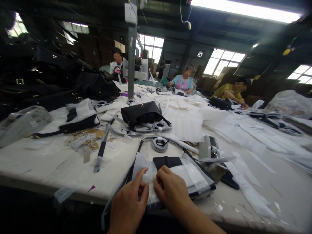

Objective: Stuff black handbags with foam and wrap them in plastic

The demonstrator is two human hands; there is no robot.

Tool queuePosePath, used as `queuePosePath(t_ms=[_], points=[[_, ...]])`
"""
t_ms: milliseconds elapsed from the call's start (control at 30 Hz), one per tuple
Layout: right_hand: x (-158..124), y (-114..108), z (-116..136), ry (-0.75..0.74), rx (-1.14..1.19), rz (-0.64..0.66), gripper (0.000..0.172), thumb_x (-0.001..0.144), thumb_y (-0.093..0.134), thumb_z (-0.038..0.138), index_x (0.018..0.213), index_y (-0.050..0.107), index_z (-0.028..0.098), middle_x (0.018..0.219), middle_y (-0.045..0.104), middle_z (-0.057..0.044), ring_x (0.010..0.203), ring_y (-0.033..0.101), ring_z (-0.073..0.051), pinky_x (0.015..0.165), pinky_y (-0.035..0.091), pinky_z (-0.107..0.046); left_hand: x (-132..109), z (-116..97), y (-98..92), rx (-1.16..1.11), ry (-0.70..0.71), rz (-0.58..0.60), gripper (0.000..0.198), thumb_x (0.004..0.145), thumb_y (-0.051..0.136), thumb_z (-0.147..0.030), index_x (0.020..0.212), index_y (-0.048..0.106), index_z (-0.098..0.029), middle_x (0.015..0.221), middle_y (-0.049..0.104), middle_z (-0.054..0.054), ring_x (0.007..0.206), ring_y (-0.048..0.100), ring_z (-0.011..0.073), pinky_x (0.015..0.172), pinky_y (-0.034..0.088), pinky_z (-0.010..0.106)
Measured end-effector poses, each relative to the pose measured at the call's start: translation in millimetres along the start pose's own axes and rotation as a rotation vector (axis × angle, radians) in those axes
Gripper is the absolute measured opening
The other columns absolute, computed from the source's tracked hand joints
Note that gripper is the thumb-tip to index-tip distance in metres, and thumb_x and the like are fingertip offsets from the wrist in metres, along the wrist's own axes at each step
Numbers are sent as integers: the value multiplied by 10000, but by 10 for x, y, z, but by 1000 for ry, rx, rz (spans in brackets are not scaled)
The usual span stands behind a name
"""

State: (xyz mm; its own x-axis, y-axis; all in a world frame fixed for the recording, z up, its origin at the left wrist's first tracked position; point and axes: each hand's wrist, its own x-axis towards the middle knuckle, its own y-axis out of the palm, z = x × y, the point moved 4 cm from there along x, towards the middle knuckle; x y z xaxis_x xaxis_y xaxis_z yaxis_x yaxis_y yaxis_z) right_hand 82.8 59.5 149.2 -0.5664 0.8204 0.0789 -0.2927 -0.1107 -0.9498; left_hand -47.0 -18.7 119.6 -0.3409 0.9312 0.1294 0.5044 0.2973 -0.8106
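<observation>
Plastic wrap (pixel 149 177) over black bag (pixel 170 161): left hand (pixel 129 204) and right hand (pixel 172 191) both pinch it, fingers curled, thumbs nearly meeting at table (pixel 44 162) edge.

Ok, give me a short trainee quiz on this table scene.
1. True or false: the left hand and the right hand both pinch the clear plastic wrap.
2. What lies just beyond the flat black bag? A) grey roll B) scissors C) mug
3. What colour is the handbag standing mid-table?
Key: 1 true; 2 A; 3 black.
</observation>
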Motion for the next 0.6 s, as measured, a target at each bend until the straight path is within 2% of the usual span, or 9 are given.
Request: queuePosePath(t_ms=[167, 300, 433, 500, 600], points=[[29, -28, 7, 13, 8, 56, 99, 868, 552, 226, 780, 592, 204, 840, 613, 3, 653, 572, -123, 553, 218, -281, 30, -34, -39, 50, -33, 74, 384, 938, 519, -248, 1310, 512, -339, 884, 735, -43, 789, 708, 152, 677, 457, 239], [89, -50, 17, -7, -2, 113, 89, 858, 557, 239, 789, 601, 205, 852, 620, -5, 659, 579, -131, 545, 197, -288, 23, -110, -75, 135, 31, 42, 253, 927, 546, -220, 1167, 571, -298, 935, 710, -34, 768, 692, 138, 645, 458, 226], [156, -60, 12, -3, -13, 153, 54, 855, 569, 239, 838, 608, 207, 893, 636, -21, 678, 592, -148, 546, 197, -291, 17, -225, -85, 254, 215, -55, 129, 920, 549, -179, 998, 607, -264, 1043, 671, -3, 897, 669, 177, 689, 502, 270], [178, -75, 2, 10, 5, 152, 72, 844, 585, 216, 913, 601, 206, 918, 643, -29, 708, 603, -165, 554, 222, -286, -11, -274, -65, 280, 341, -89, 185, 897, 547, -113, 979, 621, -261, 1063, 678, 3, 972, 654, 206, 759, 527, 318], [202, -97, -16, 21, 65, 152, 197, 811, 624, 177, 1000, 573, 198, 963, 648, -42, 767, 618, -190, 584, 286, -276, -87, -281, -21, 283, 476, -94, 350, 851, 505, -6, 1057, 639, -255, 1039, 714, 1, 932, 674, 196, 814, 553, 340]])
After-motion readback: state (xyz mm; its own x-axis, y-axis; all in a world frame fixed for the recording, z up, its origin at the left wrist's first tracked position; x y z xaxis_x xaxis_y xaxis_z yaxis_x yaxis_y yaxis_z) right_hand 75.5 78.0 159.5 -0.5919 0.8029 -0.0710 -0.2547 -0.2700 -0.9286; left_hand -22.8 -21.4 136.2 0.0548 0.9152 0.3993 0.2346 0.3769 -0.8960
